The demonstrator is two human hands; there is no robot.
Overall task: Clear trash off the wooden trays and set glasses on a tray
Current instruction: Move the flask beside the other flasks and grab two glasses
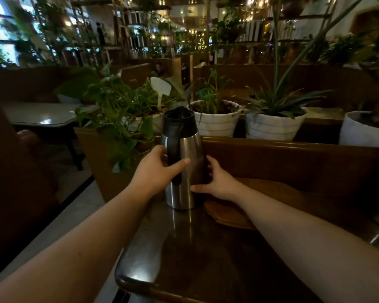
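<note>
we had the steel carafe [182, 162] standing at the table's [206, 259] far left edge, wooden divider just past our fingertips. left hand [157, 169] wrapped its handle side, right hand [219, 179] cupped the opposite wall. wooden tray [230, 213] lay under our right wrist, open tabletop nearer us.

The tall brushed stainless-steel jug [182, 171] has a satin sheen, with a matt black plastic lid and handle. Under it, the dark wooden table [184, 259] is glossy and lacquered. Right of the jug, the brown wooden tray [228, 215] looks smooth, duller.
</note>
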